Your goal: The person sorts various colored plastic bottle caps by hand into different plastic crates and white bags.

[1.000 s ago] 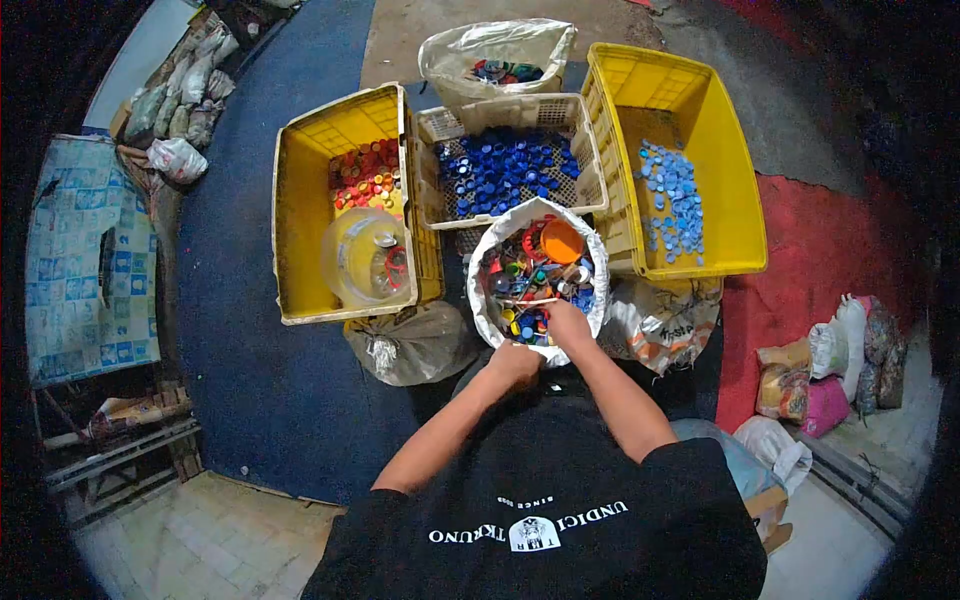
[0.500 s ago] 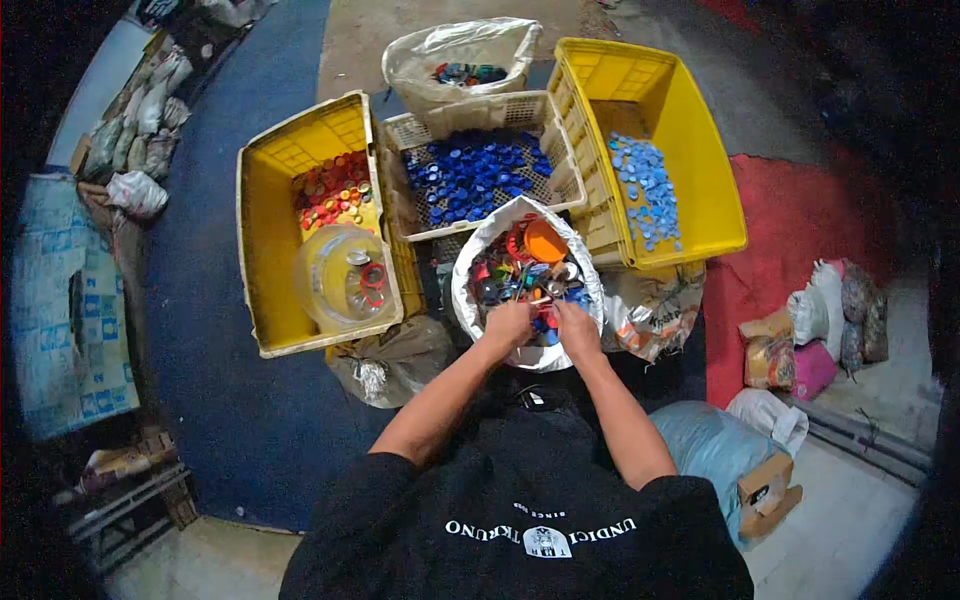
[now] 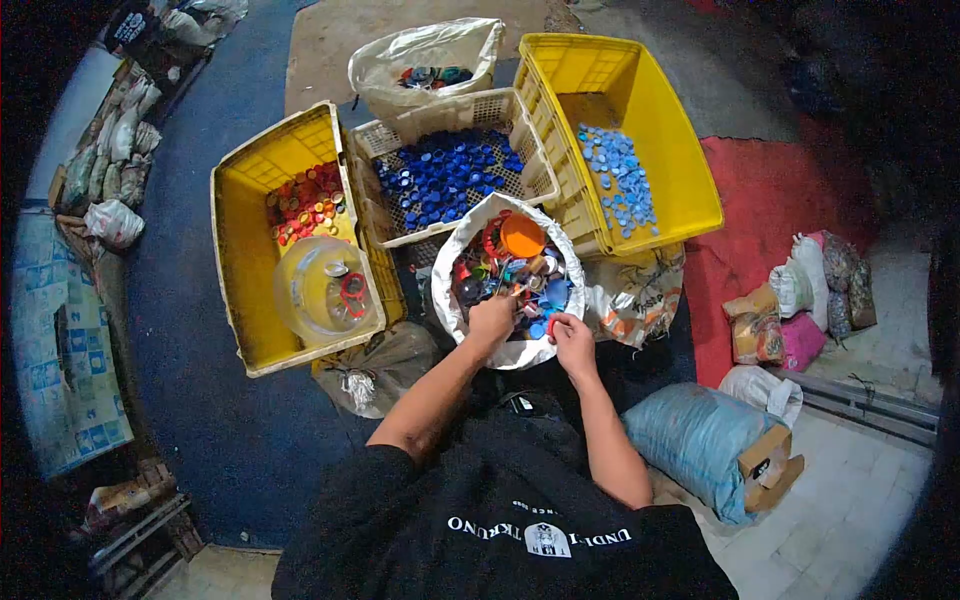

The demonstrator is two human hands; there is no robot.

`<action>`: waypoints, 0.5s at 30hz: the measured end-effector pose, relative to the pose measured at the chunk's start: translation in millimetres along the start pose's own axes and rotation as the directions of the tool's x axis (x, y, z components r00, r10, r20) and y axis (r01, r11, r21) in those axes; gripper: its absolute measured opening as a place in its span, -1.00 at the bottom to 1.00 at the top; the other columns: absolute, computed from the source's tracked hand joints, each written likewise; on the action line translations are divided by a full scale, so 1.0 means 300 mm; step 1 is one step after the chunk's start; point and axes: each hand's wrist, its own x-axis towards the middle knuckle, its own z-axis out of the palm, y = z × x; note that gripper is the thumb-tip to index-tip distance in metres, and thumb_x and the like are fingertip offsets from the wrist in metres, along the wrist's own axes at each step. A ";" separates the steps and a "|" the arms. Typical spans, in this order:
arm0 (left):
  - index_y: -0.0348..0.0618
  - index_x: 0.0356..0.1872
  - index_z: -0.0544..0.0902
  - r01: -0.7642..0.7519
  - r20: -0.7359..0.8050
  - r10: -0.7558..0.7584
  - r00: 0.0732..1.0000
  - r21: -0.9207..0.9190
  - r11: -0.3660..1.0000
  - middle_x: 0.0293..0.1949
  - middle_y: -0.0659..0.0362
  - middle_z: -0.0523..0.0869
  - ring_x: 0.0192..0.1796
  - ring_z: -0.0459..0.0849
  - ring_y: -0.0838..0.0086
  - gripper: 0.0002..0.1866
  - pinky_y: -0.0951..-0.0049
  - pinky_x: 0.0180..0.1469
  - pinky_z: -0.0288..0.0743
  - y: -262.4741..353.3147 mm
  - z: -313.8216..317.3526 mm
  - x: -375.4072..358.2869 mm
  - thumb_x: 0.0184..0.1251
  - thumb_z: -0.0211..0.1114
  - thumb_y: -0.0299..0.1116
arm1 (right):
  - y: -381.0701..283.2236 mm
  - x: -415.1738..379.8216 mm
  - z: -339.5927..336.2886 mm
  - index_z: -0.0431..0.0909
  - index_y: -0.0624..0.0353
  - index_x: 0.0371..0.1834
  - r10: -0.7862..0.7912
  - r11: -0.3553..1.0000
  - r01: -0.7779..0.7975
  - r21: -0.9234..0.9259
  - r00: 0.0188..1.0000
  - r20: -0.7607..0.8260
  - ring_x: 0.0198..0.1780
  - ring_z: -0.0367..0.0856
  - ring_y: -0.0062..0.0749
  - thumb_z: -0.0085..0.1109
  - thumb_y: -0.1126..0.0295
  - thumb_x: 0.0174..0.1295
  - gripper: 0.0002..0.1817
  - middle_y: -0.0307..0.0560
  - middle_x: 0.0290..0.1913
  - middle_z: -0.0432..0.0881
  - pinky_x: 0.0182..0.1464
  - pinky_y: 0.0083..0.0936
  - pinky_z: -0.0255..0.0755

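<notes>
A white sack (image 3: 447, 262) with a rolled rim stands close in front of me, full of mixed plastic caps (image 3: 515, 270) and a larger orange lid (image 3: 522, 236). My left hand (image 3: 491, 322) is down in the sack on its left side, fingers closed among the caps; what they pinch, if anything, I cannot make out. Over the near right rim, my right hand (image 3: 574, 345) is closed on a red bottle cap (image 3: 553, 325). Beyond the sack, dark blue caps (image 3: 445, 175) lie in a white perforated crate (image 3: 540, 150).
Red and orange caps (image 3: 305, 200) and a clear round container (image 3: 308, 285) lie in the left yellow bin (image 3: 232, 250). The right yellow bin (image 3: 675, 150) holds light blue caps (image 3: 618, 175). Behind the crate stands another white sack (image 3: 380, 70). A stuffed blue sack (image 3: 690, 440) lies at right.
My right hand has drawn back from the sack's middle to its near right rim, with a red bottle cap in its fingers. My left hand stays inside the sack. The view has shifted slightly.
</notes>
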 end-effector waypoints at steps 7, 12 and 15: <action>-0.25 -0.37 0.56 -0.175 -0.240 0.092 0.966 -0.352 0.919 -0.34 -0.04 0.66 -0.27 0.68 0.09 -0.65 0.12 -0.23 0.49 -0.045 -0.123 -0.124 -0.03 0.52 -0.25 | -0.092 0.052 -0.005 0.45 0.24 -0.53 0.203 0.924 -0.248 0.291 0.963 0.176 -0.61 0.37 -0.52 -0.05 0.51 0.14 -0.87 -0.11 -0.47 0.48 -0.59 -0.59 0.25; -0.23 -0.46 0.54 0.034 -0.024 -0.055 0.998 -0.539 0.842 -0.57 0.18 0.61 -0.49 0.53 0.50 -0.55 0.40 -0.40 0.42 -0.095 -0.212 -0.166 -0.10 0.63 -0.15 | -0.120 0.124 0.017 0.36 0.21 -0.69 0.288 0.794 -0.429 0.430 0.889 0.355 -0.72 0.16 -0.52 -0.08 0.52 -0.01 -0.85 -0.13 -0.68 0.29 -0.69 -0.56 0.00; -0.16 -0.56 0.45 0.092 0.023 -0.106 0.994 -0.695 0.713 -0.58 0.25 0.57 -0.49 0.49 0.56 -0.52 0.45 -0.43 0.38 -0.108 -0.233 -0.189 -0.11 0.63 -0.13 | -0.148 0.154 0.056 0.34 0.19 -0.73 0.405 0.901 -0.434 0.003 0.844 0.351 -0.78 0.08 -0.52 -0.06 0.50 -0.03 -0.83 -0.22 -0.76 0.18 -0.73 -0.53 -0.07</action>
